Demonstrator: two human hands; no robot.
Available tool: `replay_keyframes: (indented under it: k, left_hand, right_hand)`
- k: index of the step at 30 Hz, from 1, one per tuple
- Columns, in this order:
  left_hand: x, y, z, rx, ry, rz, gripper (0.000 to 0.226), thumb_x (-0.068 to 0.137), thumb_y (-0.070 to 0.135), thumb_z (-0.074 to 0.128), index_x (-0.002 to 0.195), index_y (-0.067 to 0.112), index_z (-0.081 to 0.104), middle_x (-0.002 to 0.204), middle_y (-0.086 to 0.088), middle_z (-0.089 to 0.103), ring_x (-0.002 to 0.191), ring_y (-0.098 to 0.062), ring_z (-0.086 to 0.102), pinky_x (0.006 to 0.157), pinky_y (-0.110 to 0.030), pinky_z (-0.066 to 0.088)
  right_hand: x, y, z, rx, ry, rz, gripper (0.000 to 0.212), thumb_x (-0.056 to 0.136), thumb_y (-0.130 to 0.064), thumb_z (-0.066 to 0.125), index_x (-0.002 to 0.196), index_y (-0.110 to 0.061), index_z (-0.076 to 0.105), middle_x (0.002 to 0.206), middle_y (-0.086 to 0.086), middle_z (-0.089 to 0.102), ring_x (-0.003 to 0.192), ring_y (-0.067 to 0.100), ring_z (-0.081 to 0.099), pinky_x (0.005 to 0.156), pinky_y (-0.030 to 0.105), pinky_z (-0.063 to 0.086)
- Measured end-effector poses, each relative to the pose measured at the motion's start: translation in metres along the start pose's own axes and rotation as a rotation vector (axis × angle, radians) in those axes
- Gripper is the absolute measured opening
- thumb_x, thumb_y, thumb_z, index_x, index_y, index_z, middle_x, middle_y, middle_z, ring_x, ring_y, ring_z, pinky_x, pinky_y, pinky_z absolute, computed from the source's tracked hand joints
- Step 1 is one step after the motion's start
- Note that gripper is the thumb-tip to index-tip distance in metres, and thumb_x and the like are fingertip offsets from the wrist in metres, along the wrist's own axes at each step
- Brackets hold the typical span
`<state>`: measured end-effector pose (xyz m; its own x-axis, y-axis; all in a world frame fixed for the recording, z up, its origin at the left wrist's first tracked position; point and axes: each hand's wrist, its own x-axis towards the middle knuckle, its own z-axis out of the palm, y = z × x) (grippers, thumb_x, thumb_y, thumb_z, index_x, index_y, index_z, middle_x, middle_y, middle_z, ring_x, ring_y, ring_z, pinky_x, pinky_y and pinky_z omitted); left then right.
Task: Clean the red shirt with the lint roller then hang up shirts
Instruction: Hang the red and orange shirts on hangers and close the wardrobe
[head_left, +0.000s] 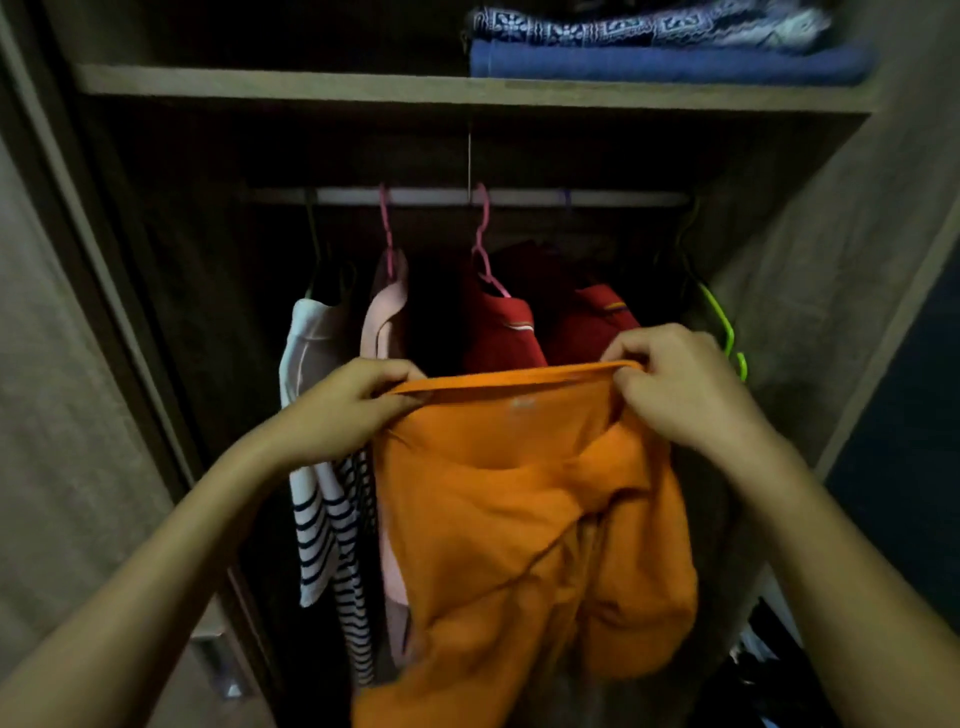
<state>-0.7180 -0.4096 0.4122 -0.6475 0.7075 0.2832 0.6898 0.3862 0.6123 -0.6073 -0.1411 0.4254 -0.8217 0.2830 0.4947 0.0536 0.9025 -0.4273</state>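
Observation:
An orange shirt (524, 525) hangs in front of the open wardrobe, stretched by its neckband between both hands. My left hand (353, 405) pinches the left end of the neckband. My right hand (675, 384) pinches the right end. Behind it, a red shirt (501, 332) hangs on a pink hanger (483, 244) from the rail (519, 197), with a second red garment (592, 322) to its right. No lint roller is in view.
A striped white shirt (322, 514) and a pale pink garment (384, 322) hang at the left. A bright green hanger (724, 327) hangs at the right end. Folded blue textiles (665, 47) lie on the upper shelf (311, 85). Wardrobe walls close in on both sides.

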Motion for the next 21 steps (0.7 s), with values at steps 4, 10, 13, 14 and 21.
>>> replay_keyframes:
  k: [4, 10, 13, 14, 21]
  left_hand:
    - [-0.012, 0.002, -0.013, -0.148, 0.213, -0.009, 0.018, 0.096, 0.027, 0.050, 0.095, 0.021, 0.068, 0.093, 0.002, 0.069, 0.088, -0.009, 0.066, 0.081, -0.030, 0.053]
    - [0.007, 0.053, 0.021, -0.023, 0.116, 0.186, 0.017, 0.096, 0.027, 0.053, 0.095, 0.020, 0.068, 0.092, 0.007, 0.069, 0.093, -0.005, 0.064, 0.083, -0.023, 0.049]
    - [0.022, 0.066, 0.022, 0.054, 0.199, 0.238, 0.014, 0.095, 0.029, 0.055, 0.093, 0.025, 0.068, 0.090, 0.012, 0.069, 0.091, -0.001, 0.063, 0.082, -0.023, 0.049]
    - [0.025, 0.066, 0.020, 0.086, 0.212, 0.241, 0.013, 0.095, 0.030, 0.055, 0.093, 0.026, 0.068, 0.090, 0.013, 0.068, 0.091, 0.001, 0.062, 0.082, -0.021, 0.049]
    - [0.016, 0.028, -0.001, 0.053, -0.088, -0.068, 0.033, 0.081, 0.050, 0.061, 0.076, 0.018, 0.068, 0.070, 0.001, 0.067, 0.063, -0.006, 0.063, 0.059, -0.017, 0.048]
  right_hand:
    - [-0.006, 0.021, -0.038, 0.139, 0.207, 0.010, 0.032, 0.077, -0.003, 0.050, 0.055, -0.022, 0.063, 0.052, -0.003, 0.061, 0.049, 0.005, 0.053, 0.045, 0.015, 0.034]
    - [-0.035, -0.014, 0.013, 0.315, -0.436, -0.167, 0.027, 0.081, -0.052, 0.066, 0.098, -0.032, 0.064, 0.088, -0.009, 0.072, 0.080, 0.006, 0.067, 0.072, 0.025, 0.052]
    - [-0.038, -0.024, 0.046, 0.301, -0.406, -0.269, 0.015, 0.085, -0.043, 0.066, 0.085, -0.028, 0.065, 0.083, -0.014, 0.072, 0.077, -0.003, 0.066, 0.066, 0.015, 0.048]
    - [-0.032, -0.021, 0.047, 0.270, -0.356, -0.273, 0.015, 0.086, -0.037, 0.066, 0.080, -0.024, 0.065, 0.079, -0.012, 0.072, 0.075, -0.001, 0.066, 0.065, 0.018, 0.047]
    - [-0.011, 0.025, 0.012, 0.204, -0.153, -0.161, 0.005, 0.081, -0.028, 0.072, 0.085, -0.031, 0.074, 0.074, -0.008, 0.072, 0.070, 0.006, 0.066, 0.066, 0.033, 0.052]
